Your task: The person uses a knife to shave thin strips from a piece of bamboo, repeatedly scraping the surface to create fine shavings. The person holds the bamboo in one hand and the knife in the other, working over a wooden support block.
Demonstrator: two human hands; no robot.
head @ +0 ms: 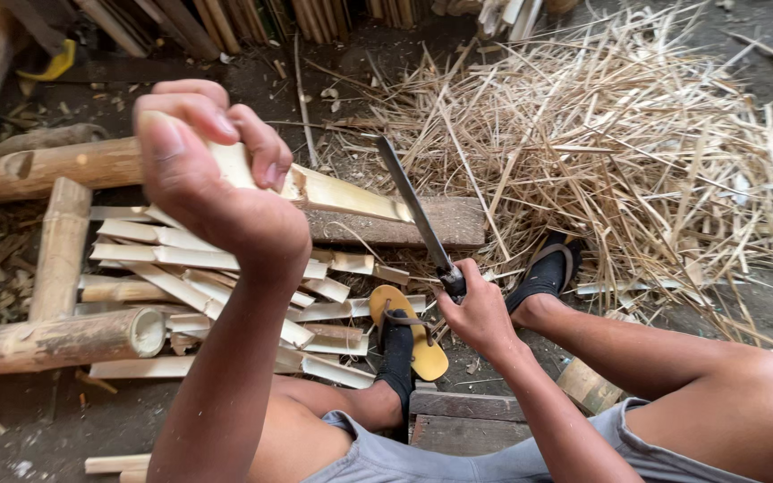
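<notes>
Bamboo, a pale split slat [333, 192] with a creamy inner face, is what you have in hand: your left hand [212, 170] is closed tight around its near end, thumb on top and fingers curled over, holding it up so that the far end slants down onto the weathered grey wooden block [404, 228] on the ground. Your right hand [476, 313] is wrapped firmly around the dark handle of the long, narrow steel blade [413, 210], which angles up and away and appears to meet the slat near its far end, over the block.

To work this well, I'd say keep the tip of the slat seated on the block so the wood takes the force, not your wrist. Hold your left fingers well back from the edge, as they are now, and let the blade follow the grain rather than forcing it sideways. Keep the cutting line turned away from your legs: your feet in black socks sit close by, the left on a yellow sandal [409, 335] and the right in a black sandal [543, 268], both just short of the block.

Further out, a stack of pale cut bamboo pieces [199, 286] lies to your left, with round bamboo poles [55, 340] beside it, and a heap of thin bamboo shavings [619, 152] spreads to the right.
</notes>
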